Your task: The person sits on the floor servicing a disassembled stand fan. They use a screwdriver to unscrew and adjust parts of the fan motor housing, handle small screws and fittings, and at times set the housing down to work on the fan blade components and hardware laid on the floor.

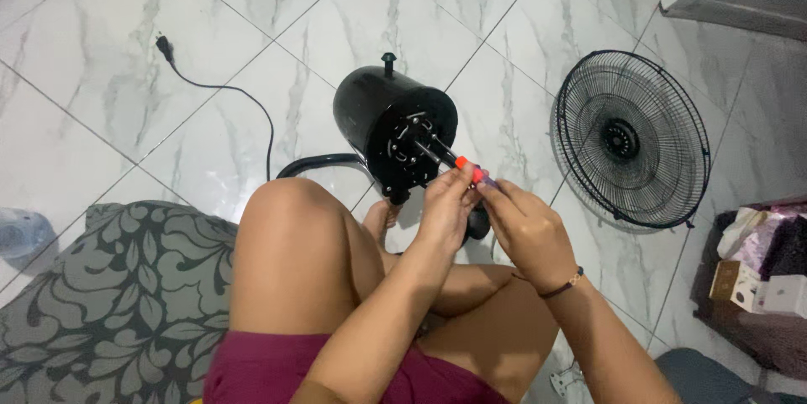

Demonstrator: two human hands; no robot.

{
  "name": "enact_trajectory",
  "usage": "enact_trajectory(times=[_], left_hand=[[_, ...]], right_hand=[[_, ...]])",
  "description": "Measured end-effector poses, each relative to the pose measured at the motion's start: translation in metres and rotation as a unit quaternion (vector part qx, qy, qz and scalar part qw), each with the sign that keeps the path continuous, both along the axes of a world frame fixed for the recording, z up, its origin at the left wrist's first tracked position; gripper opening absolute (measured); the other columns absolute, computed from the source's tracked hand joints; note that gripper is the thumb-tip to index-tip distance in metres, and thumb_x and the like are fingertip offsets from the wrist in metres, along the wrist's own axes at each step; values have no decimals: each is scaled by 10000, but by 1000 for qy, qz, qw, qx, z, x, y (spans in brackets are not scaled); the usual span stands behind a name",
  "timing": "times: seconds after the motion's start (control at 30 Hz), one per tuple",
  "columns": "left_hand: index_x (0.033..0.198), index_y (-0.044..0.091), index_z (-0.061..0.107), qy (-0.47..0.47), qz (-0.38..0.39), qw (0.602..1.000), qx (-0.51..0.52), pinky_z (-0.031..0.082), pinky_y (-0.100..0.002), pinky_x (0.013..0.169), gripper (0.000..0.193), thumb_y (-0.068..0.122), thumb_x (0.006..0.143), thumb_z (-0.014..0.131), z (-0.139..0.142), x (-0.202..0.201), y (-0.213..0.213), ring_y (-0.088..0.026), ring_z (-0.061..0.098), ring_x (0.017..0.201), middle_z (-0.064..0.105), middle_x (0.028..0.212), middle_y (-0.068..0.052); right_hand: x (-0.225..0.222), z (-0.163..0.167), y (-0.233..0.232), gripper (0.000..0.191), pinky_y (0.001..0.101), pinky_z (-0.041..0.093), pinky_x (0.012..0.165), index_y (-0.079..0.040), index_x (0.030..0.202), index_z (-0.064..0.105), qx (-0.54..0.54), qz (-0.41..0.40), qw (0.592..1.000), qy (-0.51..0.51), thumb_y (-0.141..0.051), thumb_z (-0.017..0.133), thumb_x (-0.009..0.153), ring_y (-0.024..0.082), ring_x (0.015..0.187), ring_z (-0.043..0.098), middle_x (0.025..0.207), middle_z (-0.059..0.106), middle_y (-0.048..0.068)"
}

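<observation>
centre frame | we are pinching the screwdriver (458, 162) with both hands, left hand (445, 202), right hand (525, 227) | handle looking stiff, light | motor (378, 114) seeming heavy, glossy, likely slippery

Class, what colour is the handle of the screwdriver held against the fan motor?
Orange-red, on the screwdriver handle; head view shows it.

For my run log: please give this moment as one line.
left hand, right hand: hold screwdriver | tip: on fan motor | fan grille: on floor
</observation>
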State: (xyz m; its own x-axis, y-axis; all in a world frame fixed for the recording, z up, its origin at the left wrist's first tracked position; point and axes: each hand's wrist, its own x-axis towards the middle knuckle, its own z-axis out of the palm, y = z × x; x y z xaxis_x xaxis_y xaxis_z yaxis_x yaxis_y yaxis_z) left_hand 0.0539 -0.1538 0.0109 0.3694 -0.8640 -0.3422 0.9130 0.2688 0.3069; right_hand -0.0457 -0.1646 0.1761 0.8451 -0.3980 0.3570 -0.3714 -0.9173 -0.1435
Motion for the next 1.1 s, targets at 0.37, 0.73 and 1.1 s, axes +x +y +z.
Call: enact_trajectory(times=[0.37, 0.73, 1.1], left_hand=[[1210, 102, 587, 16, -28, 999, -11, 545, -326, 901, 231, 218, 1013, 625, 19, -3, 13, -149, 663, 996, 658, 1111, -36], [1172, 15, 605, 68, 11, 996, -57, 542, -389, 1013, 228, 212, 1067, 560, 17, -14, 19, -223, 674, 1108, 689, 1165, -140], [1078, 37, 624, 59, 0, 998, 1, 562, -337, 887, 227, 261, 1053, 600, 18, -34, 29, -179, 679, 931, 713, 1029, -108]], right_hand=[[7, 0, -41, 251, 241, 415, 451, -6, 1141, 728, 534, -257, 799, -107, -129, 698, 924, 84, 550, 623, 823, 778, 74], [-4, 6, -6, 249, 352, 520, 638, -101, 1058, 671, -46, -86, 991, 87, -218, 778, 866, 254, 767, 666, 923, 702, 85], [-18, 2, 6, 273, 344, 551, 582, -88, 1122, 696, -63, -30, 988, 137, -172, 727, 864, 209, 684, 679, 871, 710, 52]])
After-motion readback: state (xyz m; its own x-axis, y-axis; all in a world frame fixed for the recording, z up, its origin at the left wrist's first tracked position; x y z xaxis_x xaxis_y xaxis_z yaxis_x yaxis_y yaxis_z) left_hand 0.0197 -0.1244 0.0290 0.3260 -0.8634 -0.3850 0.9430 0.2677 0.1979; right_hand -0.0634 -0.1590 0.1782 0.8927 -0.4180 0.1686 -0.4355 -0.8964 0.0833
